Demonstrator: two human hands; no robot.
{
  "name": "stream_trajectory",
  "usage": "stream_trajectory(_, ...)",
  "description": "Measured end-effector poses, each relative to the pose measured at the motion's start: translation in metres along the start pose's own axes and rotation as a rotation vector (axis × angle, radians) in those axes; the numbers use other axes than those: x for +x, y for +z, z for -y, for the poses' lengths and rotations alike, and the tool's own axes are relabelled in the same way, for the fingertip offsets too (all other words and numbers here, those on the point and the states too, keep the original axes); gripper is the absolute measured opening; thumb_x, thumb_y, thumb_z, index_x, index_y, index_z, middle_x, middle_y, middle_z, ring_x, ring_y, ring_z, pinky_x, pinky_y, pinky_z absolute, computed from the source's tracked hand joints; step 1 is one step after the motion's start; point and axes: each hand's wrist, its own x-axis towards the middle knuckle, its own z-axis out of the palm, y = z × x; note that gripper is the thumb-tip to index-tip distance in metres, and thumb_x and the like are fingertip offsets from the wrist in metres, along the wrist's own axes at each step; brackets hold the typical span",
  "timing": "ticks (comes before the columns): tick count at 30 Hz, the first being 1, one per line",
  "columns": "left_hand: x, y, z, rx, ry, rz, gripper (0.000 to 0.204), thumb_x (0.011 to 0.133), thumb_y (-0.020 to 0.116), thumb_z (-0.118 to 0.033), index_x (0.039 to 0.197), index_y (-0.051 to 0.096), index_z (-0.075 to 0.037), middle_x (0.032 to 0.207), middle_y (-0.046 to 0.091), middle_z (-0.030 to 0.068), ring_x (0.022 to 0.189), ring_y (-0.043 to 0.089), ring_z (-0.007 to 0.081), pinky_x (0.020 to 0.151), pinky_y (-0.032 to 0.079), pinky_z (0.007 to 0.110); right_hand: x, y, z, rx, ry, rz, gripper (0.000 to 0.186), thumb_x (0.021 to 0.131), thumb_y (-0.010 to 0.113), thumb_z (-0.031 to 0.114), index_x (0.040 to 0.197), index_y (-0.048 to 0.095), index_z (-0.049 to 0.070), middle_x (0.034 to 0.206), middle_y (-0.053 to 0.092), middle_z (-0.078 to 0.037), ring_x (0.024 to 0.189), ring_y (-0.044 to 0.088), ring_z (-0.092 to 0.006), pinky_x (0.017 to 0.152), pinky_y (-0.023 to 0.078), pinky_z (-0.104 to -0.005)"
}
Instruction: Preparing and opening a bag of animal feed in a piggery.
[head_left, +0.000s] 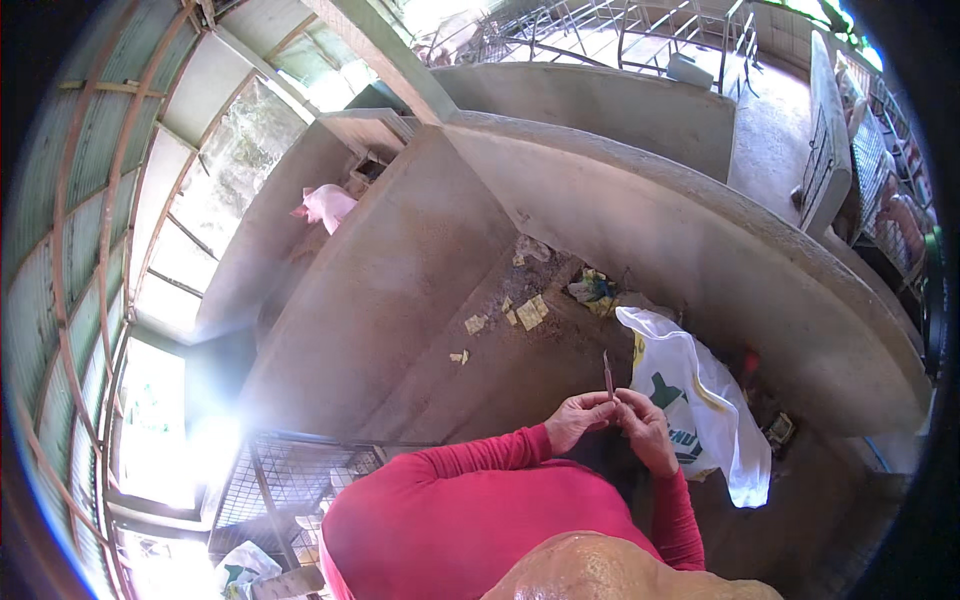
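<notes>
In front of my red-sleeved arms, both hands meet at the fingertips. A slim, scalpel-like knife (608, 378) stands upright there, its narrow pointed blade up and its brownish-pink handle down. My left hand (578, 420) is closed, with thumb and fingers pinched at the handle's lower end. My right hand (648, 430) is closed too, its fingertips on the same end of the handle. The bottom of the handle is hidden by the fingers. Just right of the hands hangs or lies a white sack (688, 400) with green and yellow print; its support is hidden.
Low concrete walls (700, 230) enclose this pen. Yellowish scraps (532, 311) and a crumpled bag (592, 287) lie on the dirty floor. A pig (328, 206) stands beyond the left wall. Wire mesh (285, 480) is at lower left; a metal gate (828, 150) is at far right.
</notes>
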Motion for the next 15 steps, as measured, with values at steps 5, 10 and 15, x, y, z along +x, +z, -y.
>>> stream_trajectory(5,0.015,-0.016,-0.025,-0.043,0.124,0.073,0.026,0.101,0.068,-0.020,0.123,0.071,-0.006,0.140,0.053,-0.0013,0.110,0.061,0.0083,0.090,0.053,0.026,0.009,0.033,0.009,-0.137,-0.054,0.002,0.030,0.107,0.056,0.017,0.127,0.066,-0.003,0.125,0.068,-0.007,0.107,0.063,-0.0126,0.092,0.050,-0.0264)
stream_trajectory(10,0.056,-0.087,-0.054,-0.117,0.117,0.217,0.021,0.100,0.070,-0.015,0.117,0.076,-0.004,0.151,0.045,0.0003,0.132,0.050,0.0130,0.106,0.045,0.029,0.059,0.097,0.012,-0.061,0.066,-0.143,0.026,0.107,0.058,0.022,0.115,0.071,0.002,0.082,0.063,0.006,0.068,0.052,-0.0023,0.060,0.040,-0.0206)
stream_trajectory(15,0.087,-0.217,-0.106,-0.252,0.018,0.246,0.021,0.100,0.069,-0.014,0.118,0.077,-0.008,0.153,0.045,0.0031,0.136,0.046,0.0152,0.111,0.043,0.032,0.179,0.181,-0.024,-0.312,0.084,-0.225,0.026,0.104,0.064,0.029,0.105,0.073,0.005,0.073,0.058,0.007,0.063,0.049,-0.0037,0.055,0.037,-0.0222)
